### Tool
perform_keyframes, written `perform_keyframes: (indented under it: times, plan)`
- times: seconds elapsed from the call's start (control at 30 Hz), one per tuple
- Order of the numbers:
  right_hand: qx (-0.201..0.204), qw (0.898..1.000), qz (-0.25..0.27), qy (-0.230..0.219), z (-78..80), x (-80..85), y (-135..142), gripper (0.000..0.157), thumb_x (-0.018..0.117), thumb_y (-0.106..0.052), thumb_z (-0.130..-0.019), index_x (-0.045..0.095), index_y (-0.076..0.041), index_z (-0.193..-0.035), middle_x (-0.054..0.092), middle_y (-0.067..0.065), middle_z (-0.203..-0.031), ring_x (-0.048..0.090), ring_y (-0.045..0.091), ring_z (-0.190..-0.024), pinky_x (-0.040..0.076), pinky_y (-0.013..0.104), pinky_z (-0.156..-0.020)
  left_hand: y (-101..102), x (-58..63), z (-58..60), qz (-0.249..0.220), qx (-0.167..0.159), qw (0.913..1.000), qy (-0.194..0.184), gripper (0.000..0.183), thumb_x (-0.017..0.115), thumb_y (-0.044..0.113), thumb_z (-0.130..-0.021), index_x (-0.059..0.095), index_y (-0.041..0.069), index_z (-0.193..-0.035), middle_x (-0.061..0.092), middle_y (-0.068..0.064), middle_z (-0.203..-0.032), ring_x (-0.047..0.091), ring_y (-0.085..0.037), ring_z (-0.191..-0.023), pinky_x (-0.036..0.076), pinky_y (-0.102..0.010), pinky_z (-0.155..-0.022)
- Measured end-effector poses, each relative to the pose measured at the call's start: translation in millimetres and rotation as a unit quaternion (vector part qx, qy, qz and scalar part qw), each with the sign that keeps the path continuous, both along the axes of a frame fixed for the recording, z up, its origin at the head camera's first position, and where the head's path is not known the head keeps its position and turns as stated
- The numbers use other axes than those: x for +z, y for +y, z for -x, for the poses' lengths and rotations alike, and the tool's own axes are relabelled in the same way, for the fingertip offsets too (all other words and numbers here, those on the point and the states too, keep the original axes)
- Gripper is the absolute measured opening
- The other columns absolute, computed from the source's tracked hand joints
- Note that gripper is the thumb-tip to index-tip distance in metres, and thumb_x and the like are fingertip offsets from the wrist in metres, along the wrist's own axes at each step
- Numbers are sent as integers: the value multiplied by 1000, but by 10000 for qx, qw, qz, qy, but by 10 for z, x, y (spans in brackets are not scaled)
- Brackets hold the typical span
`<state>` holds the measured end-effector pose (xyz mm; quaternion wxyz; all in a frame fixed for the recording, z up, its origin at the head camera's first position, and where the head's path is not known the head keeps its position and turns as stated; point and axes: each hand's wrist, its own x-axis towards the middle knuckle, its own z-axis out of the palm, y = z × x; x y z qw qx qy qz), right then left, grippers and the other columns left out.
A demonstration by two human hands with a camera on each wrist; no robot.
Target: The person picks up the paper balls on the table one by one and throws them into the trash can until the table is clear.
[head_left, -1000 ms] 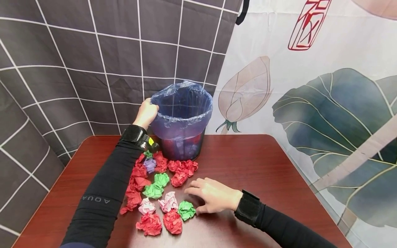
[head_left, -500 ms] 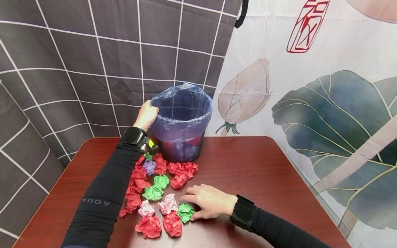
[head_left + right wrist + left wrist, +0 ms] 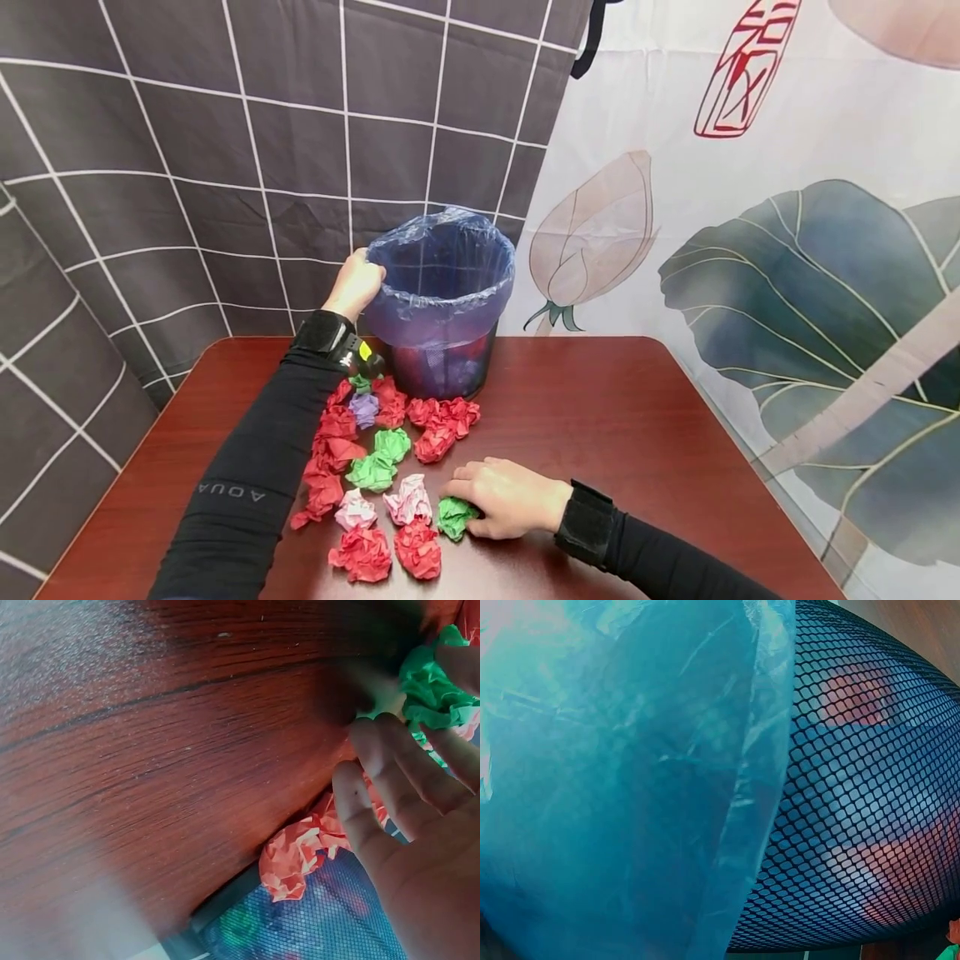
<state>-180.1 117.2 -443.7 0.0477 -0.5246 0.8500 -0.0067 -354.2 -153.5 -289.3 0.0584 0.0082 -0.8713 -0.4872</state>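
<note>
One green crumpled paper ball (image 3: 453, 520) lies on the tabletop (image 3: 600, 400), well in from its far edge, just beside a red paper ball (image 3: 417, 550). Right hand (image 3: 507, 498) rests over it, fingers loose, grip unclosed. Left hand (image 3: 355, 284) grips the blue liner (image 3: 444, 319) at the rim of the mesh wastebasket (image 3: 435, 375), near that edge.

"Head view?"
"Bright, even, mostly sharp. Sheen on tabletop (image 3: 480, 577), nearside of the bin (image 3: 438, 373)."
"Left wrist?"
"Cyan cast, soft; liner (image 3: 630, 750) over the bin washed out."
"Right wrist?"
"Dimmer, murky. Whitish haze on tabletop just beside the bin, speckled glare well apart from it."
</note>
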Motion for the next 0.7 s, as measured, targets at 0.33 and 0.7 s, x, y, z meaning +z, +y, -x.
perform_keyframes:
  times: [0.33, 0.7]
  plan:
    - [46, 9999, 96, 14, -6, 31, 40, 53, 71, -27, -88, 57, -21, -138, 69, -7, -113, 64, 4, -102, 53, 23, -88, 7, 30, 8, -51, -101, 9999, -2, 60, 43, 5, -87, 40, -11, -144, 46, -29, -148, 45, -42, -135, 33, -50, -116]
    - [-85, 9996, 242, -108, 14, 92, 102, 28, 71, -23, -80, 64, -25, -107, 56, -18, -80, 50, -5, -69, 47, 19, -66, 27, 17, 1, 38, -142, 9999, 70, 60, 43, 4, -86, 41, -13, -143, 47, -29, -147, 45, -42, -133, 34, -49, -115]
